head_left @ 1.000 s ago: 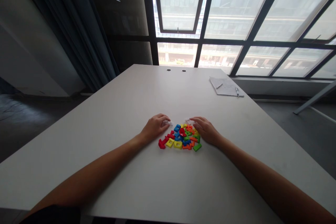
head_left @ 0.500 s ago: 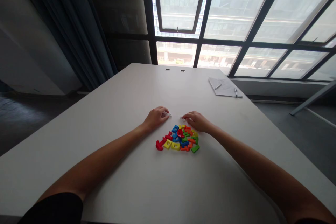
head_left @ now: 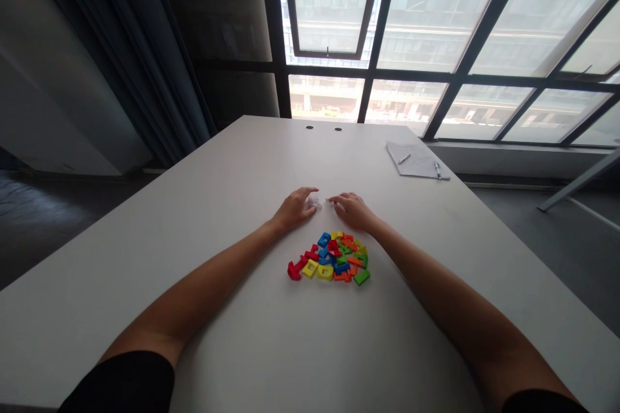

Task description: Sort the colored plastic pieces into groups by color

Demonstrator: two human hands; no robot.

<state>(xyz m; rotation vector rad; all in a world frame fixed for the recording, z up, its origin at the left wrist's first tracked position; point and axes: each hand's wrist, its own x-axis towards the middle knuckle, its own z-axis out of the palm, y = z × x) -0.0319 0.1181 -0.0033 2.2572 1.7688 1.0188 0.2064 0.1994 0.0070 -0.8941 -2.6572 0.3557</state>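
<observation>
A small heap of clear, whitish pieces (head_left: 314,201) lies on the white table (head_left: 232,174); they are too small to name. My left hand (head_left: 294,208) curves around the heap's left side, thumb and fingers apart. Across a narrow gap, my right hand (head_left: 354,211) rests with fingers spread and bent toward the heap. A tiny whitish bit (head_left: 331,204) shows by its fingertips. Nearer to me is a pile of coloured plastic pieces (head_left: 334,258), letter- or number-shaped, in red, blue, yellow, green and orange. Neither hand touches this pile.
At the far right of the table lies a written sheet of paper (head_left: 417,162) with two pens on it. Two round cable holes (head_left: 338,130) sit near the far edge. Beyond stand windows and a dark curtain (head_left: 140,51) on the left.
Both hands have moved slightly away from me and closer together. My left hand's fingers have parted around the clear pieces. The coloured pile has stayed in place.
</observation>
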